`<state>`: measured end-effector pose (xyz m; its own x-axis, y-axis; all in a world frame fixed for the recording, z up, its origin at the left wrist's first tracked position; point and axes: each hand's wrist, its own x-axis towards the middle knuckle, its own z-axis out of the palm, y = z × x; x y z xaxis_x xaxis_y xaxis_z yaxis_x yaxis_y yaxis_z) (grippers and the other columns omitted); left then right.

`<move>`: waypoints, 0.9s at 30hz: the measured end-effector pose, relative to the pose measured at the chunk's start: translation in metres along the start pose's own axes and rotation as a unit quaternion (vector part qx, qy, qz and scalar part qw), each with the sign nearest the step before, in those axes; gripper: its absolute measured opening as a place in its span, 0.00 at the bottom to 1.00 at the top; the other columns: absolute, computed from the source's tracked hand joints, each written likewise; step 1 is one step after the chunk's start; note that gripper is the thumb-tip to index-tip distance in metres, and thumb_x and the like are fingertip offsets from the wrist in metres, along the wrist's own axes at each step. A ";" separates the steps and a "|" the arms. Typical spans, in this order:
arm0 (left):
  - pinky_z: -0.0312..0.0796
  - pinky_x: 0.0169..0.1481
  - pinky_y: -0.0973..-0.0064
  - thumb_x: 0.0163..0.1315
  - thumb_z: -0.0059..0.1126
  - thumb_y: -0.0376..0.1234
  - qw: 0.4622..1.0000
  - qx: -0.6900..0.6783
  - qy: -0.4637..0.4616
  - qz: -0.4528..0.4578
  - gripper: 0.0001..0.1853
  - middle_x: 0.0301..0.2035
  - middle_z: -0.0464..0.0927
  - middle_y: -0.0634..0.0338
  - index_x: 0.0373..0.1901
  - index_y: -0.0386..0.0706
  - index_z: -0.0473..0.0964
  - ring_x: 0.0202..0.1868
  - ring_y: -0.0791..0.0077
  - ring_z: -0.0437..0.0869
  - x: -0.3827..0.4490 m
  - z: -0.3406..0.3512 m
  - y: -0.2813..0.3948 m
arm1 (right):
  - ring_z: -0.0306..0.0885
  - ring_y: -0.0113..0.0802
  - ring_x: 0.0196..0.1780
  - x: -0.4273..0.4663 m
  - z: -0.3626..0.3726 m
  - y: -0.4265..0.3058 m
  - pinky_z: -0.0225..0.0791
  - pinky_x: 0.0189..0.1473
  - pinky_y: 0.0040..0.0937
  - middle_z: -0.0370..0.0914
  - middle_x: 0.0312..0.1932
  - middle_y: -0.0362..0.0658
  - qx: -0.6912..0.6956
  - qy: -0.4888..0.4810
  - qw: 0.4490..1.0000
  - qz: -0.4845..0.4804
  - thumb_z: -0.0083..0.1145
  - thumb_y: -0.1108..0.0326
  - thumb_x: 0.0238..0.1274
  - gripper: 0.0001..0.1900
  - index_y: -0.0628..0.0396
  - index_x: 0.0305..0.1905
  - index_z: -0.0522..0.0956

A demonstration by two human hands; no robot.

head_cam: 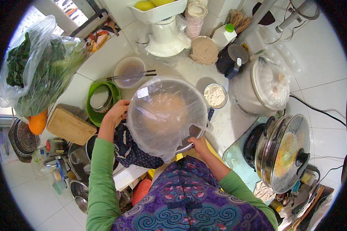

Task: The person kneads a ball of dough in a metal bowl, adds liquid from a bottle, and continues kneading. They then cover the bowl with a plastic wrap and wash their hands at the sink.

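Note:
Before me is a large metal bowl (194,134) with clear plastic film (173,138) stretched over most of its mouth. Pale brown dough or a similar mass (166,111) shows blurred beneath the film. My left hand (118,112) grips the bowl's left rim, partly hidden by it. At the lower right, where the film leaves a gap, my right hand (199,145) holds the rim. A dark patterned cloth (136,153) lies under the bowl's lower left side. Just right of the bowl stands a cup of pale flour-like powder (215,95).
Behind the bowl is a bowl of liquid (130,70) with chopsticks (150,72) across it. A green basket (89,101) and wooden board (72,125) stand left, near the sink (78,153). On the right are a plastic-covered pot (257,86) and a glass-lidded pan (286,156).

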<state>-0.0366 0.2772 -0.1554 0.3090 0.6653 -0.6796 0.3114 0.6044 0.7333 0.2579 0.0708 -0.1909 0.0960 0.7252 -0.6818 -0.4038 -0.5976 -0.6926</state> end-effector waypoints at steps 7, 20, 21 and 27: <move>0.69 0.25 0.80 0.56 0.48 0.26 0.998 -0.018 -0.044 -0.048 0.10 0.26 0.76 0.62 0.39 0.33 0.74 0.21 0.77 0.75 -0.010 0.007 -0.008 | 0.74 0.34 0.35 -0.003 0.003 0.000 0.69 0.34 0.30 0.75 0.33 0.43 0.015 0.029 0.998 -0.054 0.51 0.74 0.41 0.17 0.64 0.42 0.72; 0.74 0.33 0.73 0.56 0.56 0.32 0.994 -0.082 0.033 0.059 0.13 0.31 0.79 0.55 0.37 0.29 0.75 0.28 0.73 0.79 0.027 0.000 -0.044 | 0.72 0.31 0.34 -0.005 0.001 0.002 0.67 0.36 0.28 0.74 0.33 0.41 0.020 -0.009 1.000 0.001 0.51 0.75 0.42 0.17 0.64 0.43 0.72; 0.73 0.32 0.73 0.55 0.57 0.32 0.995 -0.068 0.036 0.058 0.13 0.31 0.79 0.55 0.37 0.30 0.75 0.28 0.73 0.79 0.030 -0.001 -0.044 | 0.72 0.31 0.35 -0.003 0.000 0.005 0.67 0.37 0.28 0.74 0.33 0.41 0.020 -0.010 1.000 0.003 0.51 0.75 0.42 0.17 0.64 0.43 0.72; 0.72 0.31 0.74 0.54 0.59 0.32 0.993 -0.066 0.084 0.047 0.14 0.30 0.79 0.56 0.36 0.29 0.75 0.28 0.74 0.79 0.039 -0.003 -0.023 | 0.72 0.32 0.37 0.001 -0.002 0.013 0.67 0.40 0.29 0.74 0.34 0.42 0.019 -0.021 0.999 -0.025 0.53 0.75 0.43 0.17 0.63 0.43 0.71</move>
<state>-0.0348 0.2906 -0.1984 0.1730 0.7787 -0.6031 0.1639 0.5810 0.7972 0.2548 0.0633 -0.2008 0.0799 0.7682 -0.6352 -0.4331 -0.5472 -0.7162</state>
